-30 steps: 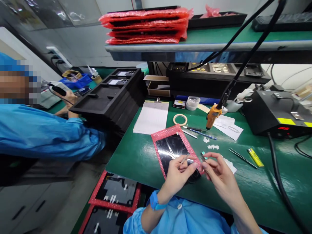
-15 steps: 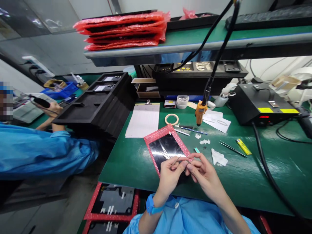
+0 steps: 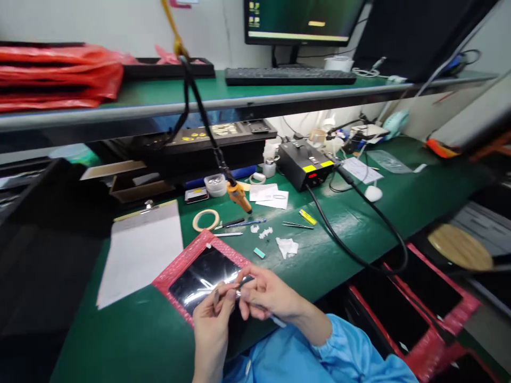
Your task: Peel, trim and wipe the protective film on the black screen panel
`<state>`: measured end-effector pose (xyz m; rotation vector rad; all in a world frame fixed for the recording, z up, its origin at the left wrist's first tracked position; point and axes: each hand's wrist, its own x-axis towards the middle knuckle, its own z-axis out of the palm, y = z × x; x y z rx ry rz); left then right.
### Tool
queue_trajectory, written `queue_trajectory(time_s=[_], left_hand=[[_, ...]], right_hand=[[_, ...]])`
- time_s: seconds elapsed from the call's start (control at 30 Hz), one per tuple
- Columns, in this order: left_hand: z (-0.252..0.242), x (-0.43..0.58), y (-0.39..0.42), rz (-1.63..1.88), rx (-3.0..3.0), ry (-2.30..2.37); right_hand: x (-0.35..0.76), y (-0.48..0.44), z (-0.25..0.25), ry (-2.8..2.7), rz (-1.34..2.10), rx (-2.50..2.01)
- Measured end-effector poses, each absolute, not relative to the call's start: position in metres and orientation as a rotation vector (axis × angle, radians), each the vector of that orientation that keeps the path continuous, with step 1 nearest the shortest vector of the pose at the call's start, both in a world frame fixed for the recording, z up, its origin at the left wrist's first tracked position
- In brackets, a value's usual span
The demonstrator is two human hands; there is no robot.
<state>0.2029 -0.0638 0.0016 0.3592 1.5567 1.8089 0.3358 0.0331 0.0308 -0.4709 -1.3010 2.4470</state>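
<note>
My left hand point(image 3: 215, 314) and my right hand point(image 3: 265, 295) meet fingertip to fingertip over the lower right part of a dark glossy screen panel point(image 3: 199, 271). Both are closed in a pinch on a small thin dark piece, mostly hidden by the fingers, whose kind I cannot make out. Under the panel is a pink bubble-wrap sheet point(image 3: 171, 284). Beyond my hands lie a small green-and-white block point(image 3: 259, 252), crumpled white tissue point(image 3: 286, 247) and white scraps point(image 3: 265, 232).
A yellow electric screwdriver point(image 3: 238, 197) hangs over the bench. Around it are a tape roll point(image 3: 206, 219), pens point(image 3: 247, 222), tweezers point(image 3: 297, 225) and a yellow lighter point(image 3: 307, 217). A clipboard point(image 3: 139, 250) lies left. A black box point(image 3: 305, 165) with a thick cable point(image 3: 331, 229) stands behind.
The view has swung to the right, bringing the monitor, keyboard and right end of the bench in and leaving the neighbouring person out. My hands stay pinched together over the panel.
</note>
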Motion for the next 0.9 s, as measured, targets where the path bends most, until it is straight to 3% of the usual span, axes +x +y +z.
queue_trajectory(time_s=[0.3,0.47,0.7,0.9], left_hand=[[0.016,0.207,-0.063,1.733,0.288,1.495],[0.009,0.205,-0.057,1.656,0.550,1.552],[0.006,0.217,-0.020,1.527,0.935,1.620],[0.014,0.194,0.044,1.201,1.349,1.819]], right_hand=[[0.334,0.027,0.019,-1.146,2.524,-0.430],[0.344,0.029,0.024,-1.162,2.469,-0.507],[0.391,0.055,0.031,-1.302,2.087,-0.859],[0.420,0.089,0.028,-1.381,1.685,-1.096]])
